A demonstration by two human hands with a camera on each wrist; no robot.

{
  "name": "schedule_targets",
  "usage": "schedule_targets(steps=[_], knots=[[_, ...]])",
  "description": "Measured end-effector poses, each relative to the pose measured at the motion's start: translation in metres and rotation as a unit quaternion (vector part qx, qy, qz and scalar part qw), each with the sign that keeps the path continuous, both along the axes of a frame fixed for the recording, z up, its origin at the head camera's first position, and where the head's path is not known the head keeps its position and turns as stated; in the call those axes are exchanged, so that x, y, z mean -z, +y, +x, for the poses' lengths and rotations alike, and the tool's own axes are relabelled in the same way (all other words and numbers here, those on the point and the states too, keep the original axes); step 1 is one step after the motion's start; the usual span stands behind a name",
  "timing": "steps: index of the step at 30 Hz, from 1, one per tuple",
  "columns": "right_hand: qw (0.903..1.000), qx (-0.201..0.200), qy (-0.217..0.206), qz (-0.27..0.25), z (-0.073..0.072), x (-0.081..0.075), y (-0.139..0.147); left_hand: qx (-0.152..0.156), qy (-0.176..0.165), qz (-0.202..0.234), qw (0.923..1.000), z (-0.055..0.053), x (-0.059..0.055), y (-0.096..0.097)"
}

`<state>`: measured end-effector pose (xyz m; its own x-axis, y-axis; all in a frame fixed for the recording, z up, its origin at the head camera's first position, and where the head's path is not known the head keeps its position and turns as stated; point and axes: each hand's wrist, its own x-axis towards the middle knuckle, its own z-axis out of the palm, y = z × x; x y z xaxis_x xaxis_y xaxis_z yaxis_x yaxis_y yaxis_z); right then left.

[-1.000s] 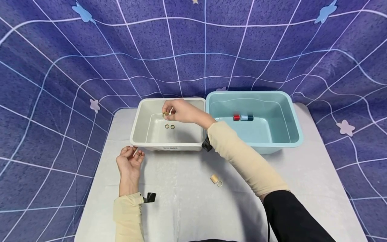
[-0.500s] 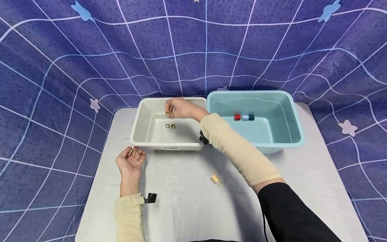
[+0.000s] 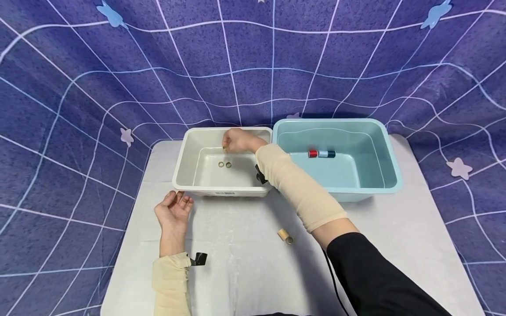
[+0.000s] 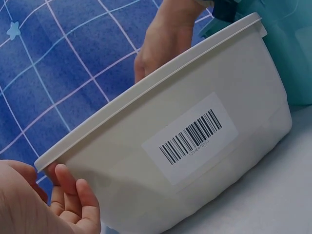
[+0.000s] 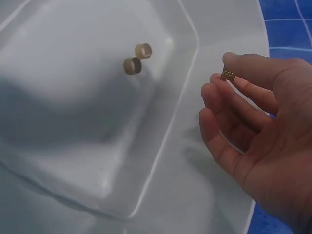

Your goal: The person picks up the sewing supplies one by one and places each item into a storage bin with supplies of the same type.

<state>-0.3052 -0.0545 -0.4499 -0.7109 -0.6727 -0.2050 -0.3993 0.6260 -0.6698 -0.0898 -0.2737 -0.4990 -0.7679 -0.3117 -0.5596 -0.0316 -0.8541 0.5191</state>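
Inside the grey-white bin [image 3: 186, 190], my right hand [image 3: 237, 140] pinches a small gold dimpled ring thimble [image 5: 228, 74] between thumb and index fingertip. Its other fingers are bent and hold nothing. Two gold ring thimbles, one nearer [image 5: 132, 66] and one farther [image 5: 143, 50], lie close together on the bin's floor. My left hand [image 3: 174, 214] is palm up at the bin's front left corner, its fingers loosely bent. Its fingertips are right under the rim, as the left wrist view shows.
A teal bin [image 3: 389, 175] stands against the right end of the grey-white one, with red, light blue and dark thread spools [image 3: 322, 154] inside. On the table in front lie a tan spool [image 3: 282, 234] and a ring [image 3: 290, 240]. A purple grid curtain [image 3: 253, 52] rises behind.
My right hand has moved slightly right and back within the grey-white bin, still pinching the ring thimble, and has turned so its back covers more of it. The left hand stays at the corner.
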Motion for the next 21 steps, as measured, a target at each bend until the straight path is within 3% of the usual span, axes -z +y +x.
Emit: schedule_targets(steps=[6,14,21], knots=[[0.9998,0.007,0.002,0.020,-0.005,0.016,-0.008,0.001,-0.003,-0.032,0.9995,0.001,-0.001,0.000],[0.9989,0.002,0.010,0.046,-0.007,0.023,-0.015,0.007,-0.014,-0.075,0.9971,0.002,-0.001,0.003],[0.9973,0.010,0.016,0.070,-0.008,0.029,-0.019,0.035,-0.001,-0.097,0.9947,0.006,-0.001,0.000]])
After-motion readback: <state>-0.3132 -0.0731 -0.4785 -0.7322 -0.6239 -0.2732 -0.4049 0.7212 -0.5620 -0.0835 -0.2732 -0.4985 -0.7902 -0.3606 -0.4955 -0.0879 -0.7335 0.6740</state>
